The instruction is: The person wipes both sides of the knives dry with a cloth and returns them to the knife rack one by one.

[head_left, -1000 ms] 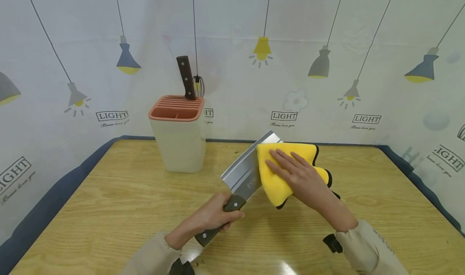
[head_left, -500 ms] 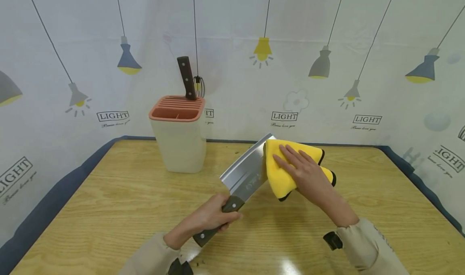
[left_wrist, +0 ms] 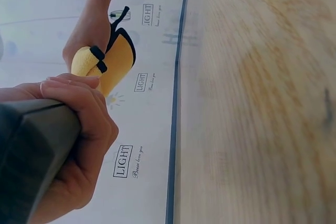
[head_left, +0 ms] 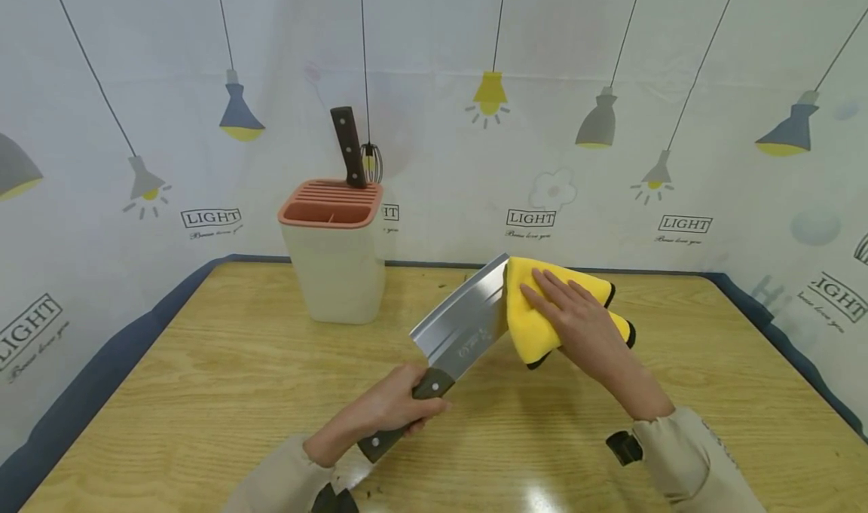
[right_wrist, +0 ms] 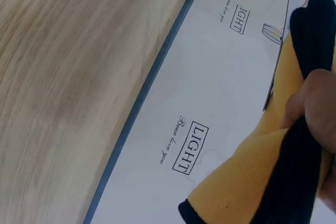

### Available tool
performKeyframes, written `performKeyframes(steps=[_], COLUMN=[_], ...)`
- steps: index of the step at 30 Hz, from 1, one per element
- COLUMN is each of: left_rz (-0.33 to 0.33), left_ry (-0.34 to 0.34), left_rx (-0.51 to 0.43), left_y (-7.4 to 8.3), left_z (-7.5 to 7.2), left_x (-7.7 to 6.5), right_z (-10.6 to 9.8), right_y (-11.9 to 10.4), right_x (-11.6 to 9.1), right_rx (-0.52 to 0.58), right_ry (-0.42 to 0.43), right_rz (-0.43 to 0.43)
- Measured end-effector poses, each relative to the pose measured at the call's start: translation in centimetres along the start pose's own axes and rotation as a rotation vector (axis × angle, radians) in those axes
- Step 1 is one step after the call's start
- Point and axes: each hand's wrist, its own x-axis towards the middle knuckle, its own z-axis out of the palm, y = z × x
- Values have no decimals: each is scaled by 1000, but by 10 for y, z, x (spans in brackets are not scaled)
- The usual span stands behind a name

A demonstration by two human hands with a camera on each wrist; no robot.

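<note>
My left hand (head_left: 396,398) grips the dark riveted handle of a cleaver (head_left: 454,332), its broad blade slanting up to the right above the table. In the left wrist view the handle butt (left_wrist: 37,145) fills the near corner, fingers curled round it. My right hand (head_left: 585,332) holds a folded yellow cloth (head_left: 525,336) with black edging over the far end of the blade. On top the fingers lie fairly straight; the right wrist view shows the thumb (right_wrist: 315,100) pressing the cloth from the other side. The cloth hides the blade's far part.
A pale knife holder (head_left: 332,279) with a slotted orange top stands at the back left of the wooden table (head_left: 203,392). One dark-handled knife (head_left: 348,148) sticks up from its slots. A printed wall sheet (head_left: 434,121) rises behind the table and along both sides.
My right hand and the cloth have slid right along the blade toward its far end, baring more of the blade and its marking. The left hand and cleaver have shifted only slightly.
</note>
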Motion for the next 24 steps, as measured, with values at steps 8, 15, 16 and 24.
performKeyframes(steps=[8, 15, 16, 24], left_rz=[-23, -37, -37, -45], left_ry=[-4, -36, -40, -35], left_rx=[5, -39, -43, -25], left_y=[0, -2, -2, -1], left_z=[0, -1, -1, 1], left_x=[0, 0, 0, 2], right_z=[0, -2, -2, -3], right_y=[-1, -5, -5, -14], right_x=[3, 6, 7, 13], right_rx=[-95, -157, -162, -186], right_ry=[-14, -36, -39, -71], right_rz=[-9, -20, -21, -45])
